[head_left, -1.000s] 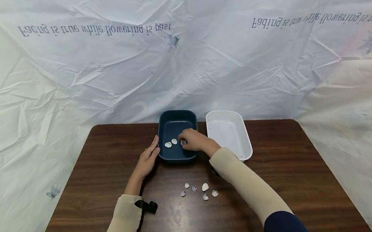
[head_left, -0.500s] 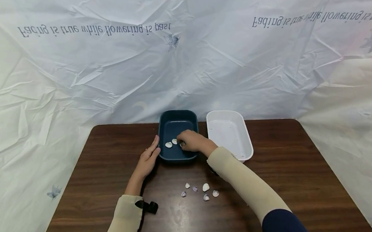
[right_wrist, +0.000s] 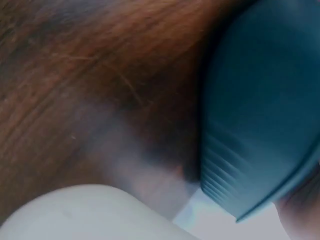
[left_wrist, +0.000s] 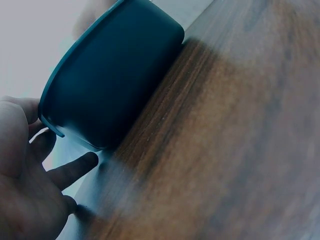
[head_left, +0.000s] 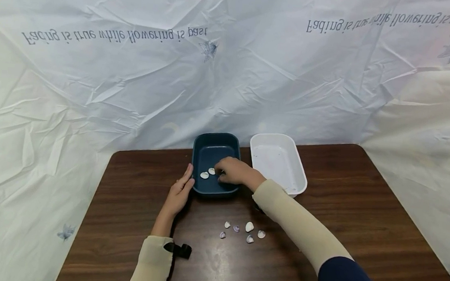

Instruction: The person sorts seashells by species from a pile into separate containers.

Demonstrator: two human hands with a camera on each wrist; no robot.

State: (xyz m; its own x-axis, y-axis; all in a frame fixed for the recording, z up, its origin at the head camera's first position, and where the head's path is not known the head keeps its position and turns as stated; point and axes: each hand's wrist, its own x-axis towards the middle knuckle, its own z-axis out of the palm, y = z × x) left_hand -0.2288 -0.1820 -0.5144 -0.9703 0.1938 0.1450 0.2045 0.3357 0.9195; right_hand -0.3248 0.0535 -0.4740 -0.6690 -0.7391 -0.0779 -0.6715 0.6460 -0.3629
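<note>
A dark blue tray stands at the table's back edge with two pale seashells, a left one and a right one, lying inside. My right hand reaches over its right side, thumb and fingers curled down and pinching a seashell that they mostly hide. At the tray's left wall is my left hand, its fingers extended along the side. In the left wrist view the left hand touches the tray's rim, fingers spread. Only the tray's outer wall shows clearly in the right wrist view.
A white tray stands right of the blue one, under the right forearm's far side. Several small white and purple seashells, among them a larger white shell, lie on the brown table in front. A white sheet hangs behind.
The right hand shifts very slightly within the blue tray, and the shell between its fingers is now more hidden. The left hand holds its place at the tray's side.
</note>
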